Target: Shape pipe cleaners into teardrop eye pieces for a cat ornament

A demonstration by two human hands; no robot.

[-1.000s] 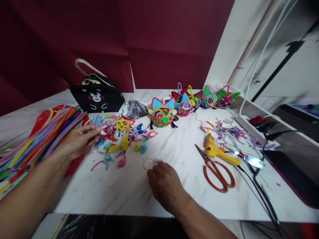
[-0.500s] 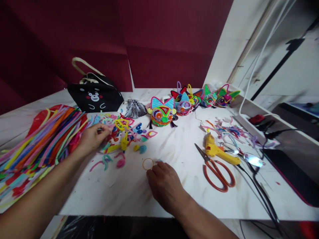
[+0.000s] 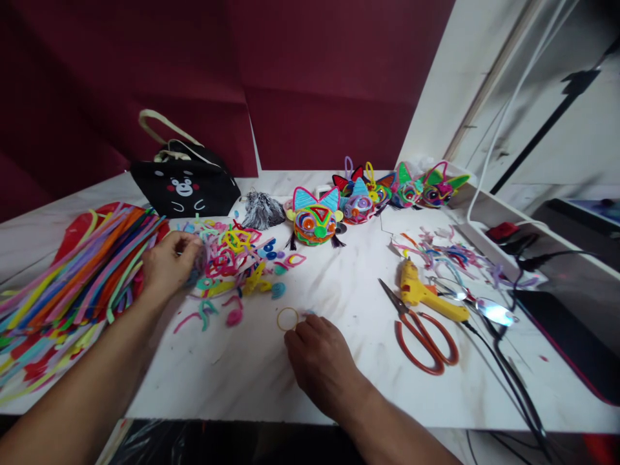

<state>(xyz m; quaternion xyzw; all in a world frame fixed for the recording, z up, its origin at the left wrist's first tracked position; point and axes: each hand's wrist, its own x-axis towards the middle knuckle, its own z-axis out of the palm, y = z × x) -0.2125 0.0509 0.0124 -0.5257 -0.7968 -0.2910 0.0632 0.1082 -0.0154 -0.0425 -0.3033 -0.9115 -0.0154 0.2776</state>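
My left hand (image 3: 169,265) is at the left edge of a pile of short coloured pipe-cleaner pieces (image 3: 232,248). Its thumb and fingertips are curled together; a blurred greyish-purple bit shows beside them, and I cannot tell whether it is held. On the tabletop nearer me rests my right hand (image 3: 320,355), closed, its fingertips hidden from view. A thin yellow ring (image 3: 287,319) lies against its fingers, and a small pale-blue bit shows just past the knuckles. Between the hands lie a pink coil (image 3: 234,315) and a yellow bent piece (image 3: 256,282).
Long pipe cleaners (image 3: 92,265) lie on the left, before a black bag (image 3: 184,187). Behind are a grey tassel (image 3: 263,210) and several colourful animal heads (image 3: 316,219). To the right lie scissors (image 3: 421,336), a yellow glue gun (image 3: 426,298), glasses (image 3: 494,310) and cables.
My left hand has drawn back left, away from the pile's middle. The yellow bent piece in the pile has shifted to the right. The right hand stays in place.
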